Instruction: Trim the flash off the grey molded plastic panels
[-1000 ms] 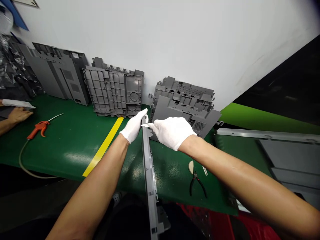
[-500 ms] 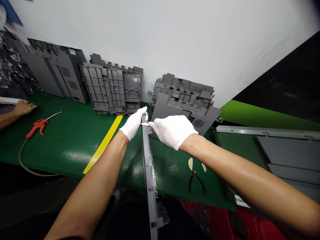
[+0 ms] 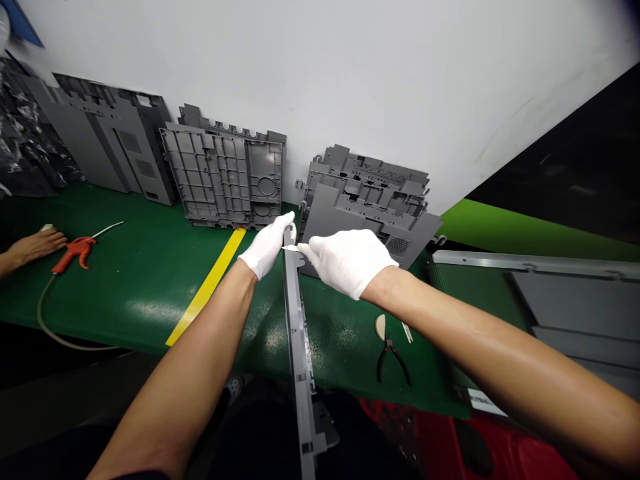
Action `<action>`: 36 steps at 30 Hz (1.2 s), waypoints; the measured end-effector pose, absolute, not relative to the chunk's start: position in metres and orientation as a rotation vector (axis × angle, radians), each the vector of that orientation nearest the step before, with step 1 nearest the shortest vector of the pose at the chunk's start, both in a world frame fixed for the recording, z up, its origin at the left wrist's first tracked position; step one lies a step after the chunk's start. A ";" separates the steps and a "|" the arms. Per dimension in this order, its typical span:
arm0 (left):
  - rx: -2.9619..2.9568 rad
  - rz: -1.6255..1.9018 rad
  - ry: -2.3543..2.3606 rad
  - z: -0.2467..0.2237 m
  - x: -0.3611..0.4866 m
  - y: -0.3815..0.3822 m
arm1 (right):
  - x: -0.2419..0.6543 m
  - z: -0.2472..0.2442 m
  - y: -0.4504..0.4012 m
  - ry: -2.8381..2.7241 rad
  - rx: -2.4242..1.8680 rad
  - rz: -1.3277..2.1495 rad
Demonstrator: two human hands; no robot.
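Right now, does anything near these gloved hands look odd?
Yes: a thin white sliver juts from the right gloved hand at the edge of the grey plastic panel, foreign-looking against the grey; too small to tell whether blade or plastic flash.

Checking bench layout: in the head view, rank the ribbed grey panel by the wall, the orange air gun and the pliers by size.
Largest: the ribbed grey panel. Then the orange air gun and the pliers, which look alike; the pliers lie nearer the camera, so unranked.
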State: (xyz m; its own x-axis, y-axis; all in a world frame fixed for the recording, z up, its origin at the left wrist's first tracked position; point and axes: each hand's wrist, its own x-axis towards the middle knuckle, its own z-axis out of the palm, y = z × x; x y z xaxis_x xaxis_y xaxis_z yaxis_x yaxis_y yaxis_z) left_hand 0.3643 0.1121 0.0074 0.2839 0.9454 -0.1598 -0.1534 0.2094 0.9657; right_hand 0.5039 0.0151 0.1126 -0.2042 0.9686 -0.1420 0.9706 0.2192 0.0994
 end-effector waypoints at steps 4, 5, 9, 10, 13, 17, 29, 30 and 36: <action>1.073 0.969 0.967 0.009 0.365 0.111 | 0.504 0.113 0.015 2.303 1.857 -0.025; 1.075 0.965 0.971 0.009 0.365 0.111 | 0.504 0.113 0.014 2.308 1.856 -0.022; 1.096 0.930 0.974 0.009 0.364 0.112 | 0.506 0.111 0.015 2.331 1.838 -0.015; 1.110 0.922 0.966 0.008 0.364 0.112 | 0.506 0.111 0.015 2.332 1.835 -0.020; 1.137 0.917 0.940 0.006 0.363 0.113 | 0.507 0.111 0.015 2.327 1.848 -0.037; 1.136 0.916 0.932 0.006 0.362 0.113 | 0.506 0.113 0.014 2.323 1.856 -0.042; 1.182 0.911 0.952 0.003 0.362 0.115 | 0.507 0.114 0.013 2.360 1.826 -0.007; 1.186 0.910 0.951 0.002 0.362 0.115 | 0.507 0.114 0.013 2.352 1.824 -0.002; 1.191 0.899 0.924 0.000 0.360 0.116 | 0.506 0.115 0.013 2.356 1.810 0.019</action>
